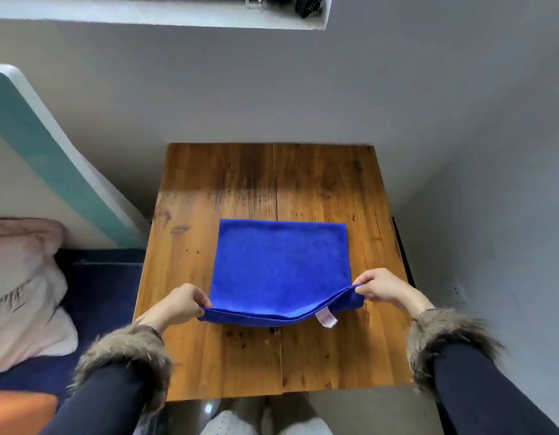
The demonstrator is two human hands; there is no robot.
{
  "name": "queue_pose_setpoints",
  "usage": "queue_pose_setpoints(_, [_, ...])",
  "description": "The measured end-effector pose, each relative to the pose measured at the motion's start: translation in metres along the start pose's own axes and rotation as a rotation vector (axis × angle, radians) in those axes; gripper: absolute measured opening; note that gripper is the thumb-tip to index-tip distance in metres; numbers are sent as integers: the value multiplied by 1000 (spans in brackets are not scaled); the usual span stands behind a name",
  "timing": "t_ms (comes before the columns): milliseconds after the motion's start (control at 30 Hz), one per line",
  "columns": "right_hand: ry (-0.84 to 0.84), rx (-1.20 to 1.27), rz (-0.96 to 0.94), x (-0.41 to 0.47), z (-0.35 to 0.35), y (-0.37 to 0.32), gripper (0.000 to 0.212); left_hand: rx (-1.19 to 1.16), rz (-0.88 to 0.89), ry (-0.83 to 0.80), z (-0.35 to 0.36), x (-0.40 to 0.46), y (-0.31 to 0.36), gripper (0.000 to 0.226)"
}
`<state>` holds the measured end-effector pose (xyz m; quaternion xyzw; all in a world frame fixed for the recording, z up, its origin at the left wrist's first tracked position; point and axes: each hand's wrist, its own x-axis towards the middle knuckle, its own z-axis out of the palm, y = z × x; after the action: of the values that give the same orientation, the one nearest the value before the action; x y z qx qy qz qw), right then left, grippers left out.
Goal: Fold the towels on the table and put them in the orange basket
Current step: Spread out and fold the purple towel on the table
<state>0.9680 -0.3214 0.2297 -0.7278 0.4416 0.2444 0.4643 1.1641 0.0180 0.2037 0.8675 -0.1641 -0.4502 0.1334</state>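
A blue towel (279, 265) lies folded double on the wooden table (228, 183), its near edges lifted slightly off the wood. A small pink label hangs from the near edge at the right. My left hand (177, 304) pinches the towel's near left corner. My right hand (381, 287) pinches the near right corner. Part of the orange basket (19, 411) shows at the bottom left, low beside the table.
A grey wall stands right behind the table. To the left there is a bed with a dark blue sheet (96, 296), a pink and white pillow (24, 293) and a teal-and-white headboard (52, 158). A shelf (165, 14) runs above.
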Motion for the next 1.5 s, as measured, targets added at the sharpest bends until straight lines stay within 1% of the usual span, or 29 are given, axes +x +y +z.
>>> queue_pose_setpoints(67, [-16, 97, 24, -2, -3, 2, 12, -105, 23, -63, -8, -1, 3, 17])
queue_pose_setpoints(100, [-11, 149, 21, -3, -5, 2, 12, -187, 42, -61, -13, -2, 5, 15])
queue_pose_setpoints(167, [-16, 300, -11, -2, -11, 0, 14, -317, 82, 4, -26, 0, 11, 15])
queue_pose_setpoints(267, [-50, 642, -53, 6, -20, -3, 12, -401, 125, 145, -44, 9, 20, 16])
queue_pose_setpoints(333, [-34, 765, -75, 18, -25, -4, 12, -432, 141, 234, -54, 19, 26, 15])
queue_pose_setpoints(467, [53, 794, -101, 51, -25, -17, 14, -402, 149, 346, -61, 52, 39, 12])
queue_pose_setpoints(633, [191, 762, -94, 99, -20, -33, 15, -351, 102, 431, -63, 100, 45, 14])
queue_pose_setpoints(733, [246, 726, -93, 123, -18, -36, 10, -340, 82, 445, -66, 125, 45, 15])
queue_pose_setpoints(900, [353, 632, -95, 154, -16, -38, 9, -320, 46, 440, -70, 152, 48, 14])
queue_pose_setpoints(1100, [346, 562, -48, 178, -16, -44, 12, -293, -29, 447, -66, 173, 51, 14])
queue_pose_setpoints(1167, [421, 438, -21, 182, -12, -46, 13, -221, -46, 481, -64, 178, 51, 19])
queue_pose_setpoints(1233, [609, 182, -1, 180, -3, -47, 24, -73, -11, 574, -57, 178, 53, 29])
queue_pose_setpoints(1267, [709, 73, -54, 175, 3, -49, 28, 0, 42, 629, -50, 175, 55, 33])
queue_pose_setpoints(1300, [777, -11, -165, 168, 12, -53, 32, 67, 122, 673, -40, 172, 59, 36])
queue_pose_setpoints(1333, [796, -81, -303, 161, 25, -58, 34, 133, 218, 695, -28, 168, 64, 39])
queue_pose_setpoints(1400, [723, -246, -518, 151, 56, -65, 41, 276, 382, 657, 2, 162, 77, 44])
queue_pose_setpoints(1467, [651, -420, -613, 150, 88, -65, 48, 412, 468, 570, 33, 164, 90, 48])
queue_pose_setpoints(1500, [633, -493, -622, 153, 99, -61, 51, 464, 483, 541, 45, 167, 93, 50])
